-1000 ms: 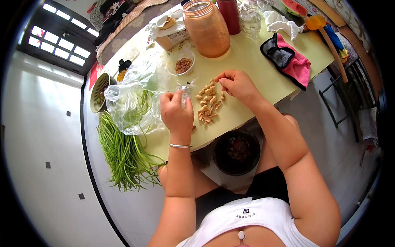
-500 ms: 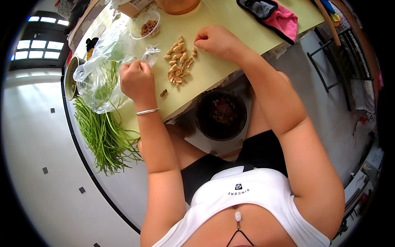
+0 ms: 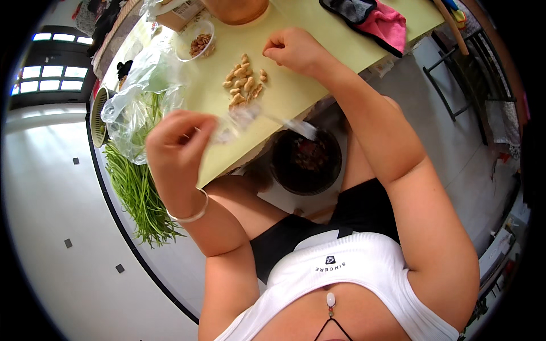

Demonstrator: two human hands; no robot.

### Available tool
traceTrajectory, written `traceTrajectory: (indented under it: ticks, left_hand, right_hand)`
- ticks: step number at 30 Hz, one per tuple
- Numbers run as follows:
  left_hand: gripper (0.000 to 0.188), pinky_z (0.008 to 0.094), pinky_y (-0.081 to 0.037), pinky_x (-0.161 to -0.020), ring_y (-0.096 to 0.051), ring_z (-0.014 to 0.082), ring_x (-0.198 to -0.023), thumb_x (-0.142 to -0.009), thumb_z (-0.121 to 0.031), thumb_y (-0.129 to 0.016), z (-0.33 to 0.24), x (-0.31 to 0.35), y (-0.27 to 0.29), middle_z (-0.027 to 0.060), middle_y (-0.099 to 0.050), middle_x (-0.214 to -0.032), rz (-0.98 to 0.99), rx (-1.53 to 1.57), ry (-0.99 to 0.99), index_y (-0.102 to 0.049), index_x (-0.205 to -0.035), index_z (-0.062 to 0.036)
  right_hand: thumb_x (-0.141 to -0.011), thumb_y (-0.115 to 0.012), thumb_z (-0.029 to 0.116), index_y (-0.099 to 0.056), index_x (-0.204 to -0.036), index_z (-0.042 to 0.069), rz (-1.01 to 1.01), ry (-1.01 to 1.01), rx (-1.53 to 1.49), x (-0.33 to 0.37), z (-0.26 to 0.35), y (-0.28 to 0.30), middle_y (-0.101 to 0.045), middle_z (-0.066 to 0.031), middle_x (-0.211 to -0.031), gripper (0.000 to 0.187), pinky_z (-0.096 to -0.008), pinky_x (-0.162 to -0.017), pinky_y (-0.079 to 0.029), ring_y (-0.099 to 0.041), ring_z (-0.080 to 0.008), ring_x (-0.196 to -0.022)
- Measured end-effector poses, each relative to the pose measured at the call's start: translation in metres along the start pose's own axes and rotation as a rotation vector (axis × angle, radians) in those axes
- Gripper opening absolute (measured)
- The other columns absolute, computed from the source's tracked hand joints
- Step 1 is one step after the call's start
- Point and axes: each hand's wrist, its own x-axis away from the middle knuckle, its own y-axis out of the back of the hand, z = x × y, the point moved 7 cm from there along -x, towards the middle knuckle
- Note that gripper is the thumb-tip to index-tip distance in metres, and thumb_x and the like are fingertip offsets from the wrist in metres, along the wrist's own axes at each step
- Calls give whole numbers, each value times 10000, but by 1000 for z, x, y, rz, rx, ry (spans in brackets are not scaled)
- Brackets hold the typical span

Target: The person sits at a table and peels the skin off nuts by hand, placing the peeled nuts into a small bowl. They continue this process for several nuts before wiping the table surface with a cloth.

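showing the left hand [image 3: 176, 142] raised above the near edge of the yellow-green table [image 3: 318, 74], fingers pinched on a thin, blurred strip of clear plastic [image 3: 267, 119] that stretches rightward over the dark bowl [image 3: 307, 162] in the lap. right hand [image 3: 293, 48] rests on the table, fingers curled narrow; whether they hold anything cannot be told. a pile of peanuts [image 3: 244, 82] lies just left of it. clear plastic bag [image 3: 142, 96] and long green stems [image 3: 136, 193] at left; small glass bowl [image 3: 196, 42] beyond.

My pale tan peanuts in their shells [image 3: 243, 79] sit on a light yellow-green tabletop [image 3: 296, 91], beside a clear plastic bag [image 3: 142, 96] and a pink-and-black cloth [image 3: 375, 20].
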Motion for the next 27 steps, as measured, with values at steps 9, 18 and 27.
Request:
traceTrajectory:
  ticks: [9,18,27]
  left_hand:
    - [115,343,-479,-577,-583,277,-623,-646,-37,-730,-12,34,-96,93,-596,-689,544,-450,-231,-696,-755,-47]
    - [150,307,-479,-610,-620,192,-649,-715,-4,-710,25,-13,-45,113,-648,-761,47,-364,-64,-692,-864,-8]
    - [156,321,-493,-624,-605,209,-641,-694,8,-706,64,-22,-56,112,-640,-786,173,-265,3,-696,-848,-6]
  right_hand:
    - [-839,-604,138,-669,-896,-31,15,-3,-36,3,3,-5,-622,-41,-700,190,-270,-589,-447,-545,-99,-627]
    - [-832,-591,122,-664,-886,-36,25,0,-34,4,0,-9,-630,-56,-715,183,-281,-613,-458,-550,-114,-637]
    - [-807,-569,100,-654,-848,-25,165,-50,-2,15,10,-30,-634,-103,-723,157,-322,-636,-463,-569,-169,-666]
